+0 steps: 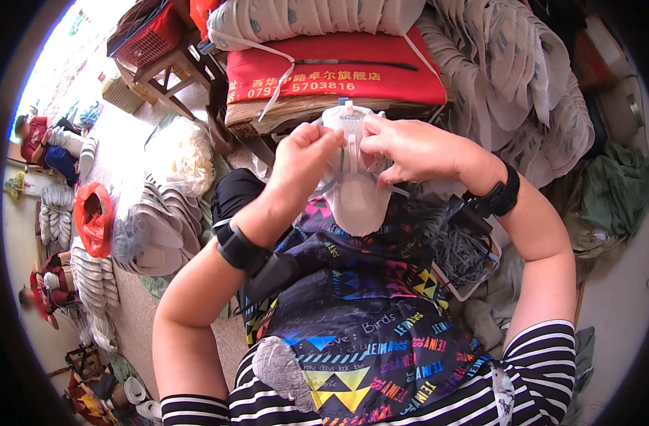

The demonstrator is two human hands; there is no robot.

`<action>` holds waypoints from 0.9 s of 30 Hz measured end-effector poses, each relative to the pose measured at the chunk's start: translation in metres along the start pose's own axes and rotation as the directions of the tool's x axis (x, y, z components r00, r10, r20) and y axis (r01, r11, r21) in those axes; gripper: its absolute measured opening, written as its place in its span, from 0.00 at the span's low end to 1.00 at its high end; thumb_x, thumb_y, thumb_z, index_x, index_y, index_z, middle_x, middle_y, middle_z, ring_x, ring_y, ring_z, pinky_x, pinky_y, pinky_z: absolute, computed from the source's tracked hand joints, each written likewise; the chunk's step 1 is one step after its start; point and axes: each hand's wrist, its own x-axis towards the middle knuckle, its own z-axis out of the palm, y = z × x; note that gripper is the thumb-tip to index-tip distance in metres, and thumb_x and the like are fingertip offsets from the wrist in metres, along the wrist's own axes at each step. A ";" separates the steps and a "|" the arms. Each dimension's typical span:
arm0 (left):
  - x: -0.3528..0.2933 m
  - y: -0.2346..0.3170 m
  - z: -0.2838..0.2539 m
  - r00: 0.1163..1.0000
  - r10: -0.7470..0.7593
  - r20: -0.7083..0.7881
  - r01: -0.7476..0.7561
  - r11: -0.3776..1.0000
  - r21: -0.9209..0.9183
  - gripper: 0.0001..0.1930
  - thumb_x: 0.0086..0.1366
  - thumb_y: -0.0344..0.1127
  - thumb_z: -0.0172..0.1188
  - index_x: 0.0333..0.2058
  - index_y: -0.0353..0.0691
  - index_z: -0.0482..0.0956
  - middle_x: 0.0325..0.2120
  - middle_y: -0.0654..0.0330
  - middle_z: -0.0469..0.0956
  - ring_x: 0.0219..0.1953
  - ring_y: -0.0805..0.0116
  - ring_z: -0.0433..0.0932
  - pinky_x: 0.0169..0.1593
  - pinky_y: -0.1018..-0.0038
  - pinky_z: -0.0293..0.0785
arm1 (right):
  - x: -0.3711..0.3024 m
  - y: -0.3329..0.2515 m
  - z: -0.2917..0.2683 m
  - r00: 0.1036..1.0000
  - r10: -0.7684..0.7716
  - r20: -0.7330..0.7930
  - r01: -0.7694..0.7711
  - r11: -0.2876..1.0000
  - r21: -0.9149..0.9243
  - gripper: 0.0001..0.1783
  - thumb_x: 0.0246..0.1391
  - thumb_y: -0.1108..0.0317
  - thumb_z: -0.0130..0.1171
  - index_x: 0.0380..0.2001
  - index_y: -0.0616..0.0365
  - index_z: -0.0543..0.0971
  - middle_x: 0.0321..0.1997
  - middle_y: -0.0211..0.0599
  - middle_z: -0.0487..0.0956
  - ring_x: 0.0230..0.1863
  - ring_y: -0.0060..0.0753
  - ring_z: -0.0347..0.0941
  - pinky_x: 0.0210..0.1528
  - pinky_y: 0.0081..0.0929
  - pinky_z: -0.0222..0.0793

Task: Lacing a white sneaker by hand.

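Observation:
A pale white-grey shoe upper (358, 202) stands over my lap, its rounded end toward me and a light tongue (350, 122) rising at the far end. Narrow grey straps cross its middle. My left hand (307, 153) is closed in a pinch at the left of the tongue; what its fingertips hold is too small to make out. From the right, my right hand (413, 148) curls its fingers and thumb around the side of the upper. A dark patterned apron (367, 298) covers my lap, with a grey sole-shaped piece (285, 370) lying on its left part.
Beyond the hands, a bench with a red cover (331, 74) carries a dark thin tool (356, 64) and a row of stacked uppers (317, 21). More uppers (509, 78) pile at right. A basket of grey strips (456, 248) sits beside me. Left are a red bag (93, 219) and other people.

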 end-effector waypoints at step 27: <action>0.000 -0.027 -0.005 0.772 0.602 0.202 -0.574 0.526 0.628 0.06 0.56 0.27 0.63 0.34 0.38 0.83 0.27 0.60 0.77 0.30 0.67 0.73 0.35 0.74 0.69 | -0.009 -0.015 0.050 0.883 0.282 -0.375 -0.216 0.954 0.209 0.08 0.52 0.67 0.58 0.28 0.62 0.77 0.38 0.39 0.71 0.37 0.42 0.74 0.39 0.37 0.71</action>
